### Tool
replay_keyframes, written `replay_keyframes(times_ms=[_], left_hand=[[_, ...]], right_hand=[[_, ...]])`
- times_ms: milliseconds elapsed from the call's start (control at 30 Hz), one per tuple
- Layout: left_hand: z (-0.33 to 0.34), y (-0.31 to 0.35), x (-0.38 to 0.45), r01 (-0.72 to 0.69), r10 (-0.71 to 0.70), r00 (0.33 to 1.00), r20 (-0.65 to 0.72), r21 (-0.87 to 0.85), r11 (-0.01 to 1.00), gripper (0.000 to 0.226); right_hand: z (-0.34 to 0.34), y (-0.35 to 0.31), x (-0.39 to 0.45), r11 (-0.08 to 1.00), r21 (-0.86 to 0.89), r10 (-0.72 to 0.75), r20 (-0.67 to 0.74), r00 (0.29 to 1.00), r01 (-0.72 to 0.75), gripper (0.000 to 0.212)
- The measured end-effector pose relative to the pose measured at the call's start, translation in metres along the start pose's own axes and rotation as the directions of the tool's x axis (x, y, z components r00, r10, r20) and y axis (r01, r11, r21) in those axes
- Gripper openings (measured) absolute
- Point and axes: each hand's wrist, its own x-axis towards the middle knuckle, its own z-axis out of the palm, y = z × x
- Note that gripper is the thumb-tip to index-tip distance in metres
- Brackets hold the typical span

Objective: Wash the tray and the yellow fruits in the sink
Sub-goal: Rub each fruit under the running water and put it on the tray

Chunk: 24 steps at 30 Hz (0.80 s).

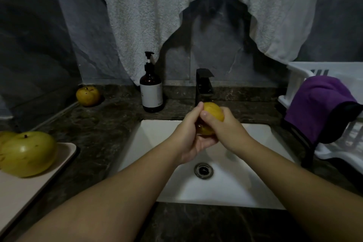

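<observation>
Over the white sink (235,182), just under the black tap (204,86), both my hands hold one yellow fruit (213,111). My left hand (188,135) cups it from below and the left side. My right hand (224,129) wraps over its right side with the thumb across the front. Much of the fruit is hidden by my fingers. A beige tray (29,192) lies on the counter at the left with a large yellow-green fruit (27,156) on it and part of another fruit (5,136) behind. A third fruit (87,95) sits on the counter in the far left corner.
A brown pump soap bottle (151,88) stands left of the tap. A white dish rack (306,84) with a purple cloth (322,108) draped over it fills the right counter. White towels (157,15) hang on the wall behind. The drain (203,170) is open.
</observation>
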Motion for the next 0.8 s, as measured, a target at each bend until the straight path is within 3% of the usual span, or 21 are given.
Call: replay_keyframes(times_ms=[100,200,267,400,500,633,800], left_hand=[[-0.0002,-0.0029,0.0041,0.003,-0.003,1.0,0.008,0.02,1.0,0.067],[-0.0018,-0.0037,0.0075,0.046,-0.046,0.999,-0.004,-0.005,0.999,0.065],[-0.0043,-0.0038,0.0084,0.058,-0.058,0.998,-0.018,-0.032,0.998,0.063],[-0.0038,-0.0051,0.0077,0.012,-0.012,1.0,-0.014,-0.025,1.0,0.057],[-0.0008,-0.0086,0.0094,-0.02,0.02,1.0,-0.013,0.011,1.0,0.052],[0.0005,-0.0086,0.0109,-0.019,0.019,0.998,-0.053,-0.006,1.0,0.045],[-0.0012,-0.0087,0.0091,-0.025,0.029,0.998,-0.052,0.07,0.997,0.042]], right_hand=[[0.0024,0.0012,-0.0006,0.997,0.08,0.019,0.003,1.0,-0.019,0.08],[0.0066,0.0027,-0.0023,0.981,-0.105,-0.168,-0.066,0.984,0.161,0.064],[0.0065,0.0024,-0.002,0.971,-0.129,-0.206,-0.013,0.979,0.202,0.061],[0.0032,0.0007,0.0005,0.967,0.256,0.002,0.022,1.0,-0.008,0.036],[0.0042,-0.0017,0.002,0.879,0.443,0.16,0.07,0.985,-0.174,0.039],[0.0044,-0.0025,-0.0008,0.892,0.428,0.117,0.089,0.989,-0.144,0.031],[0.0011,0.001,-0.0026,0.772,0.608,0.073,0.202,0.977,-0.183,0.041]])
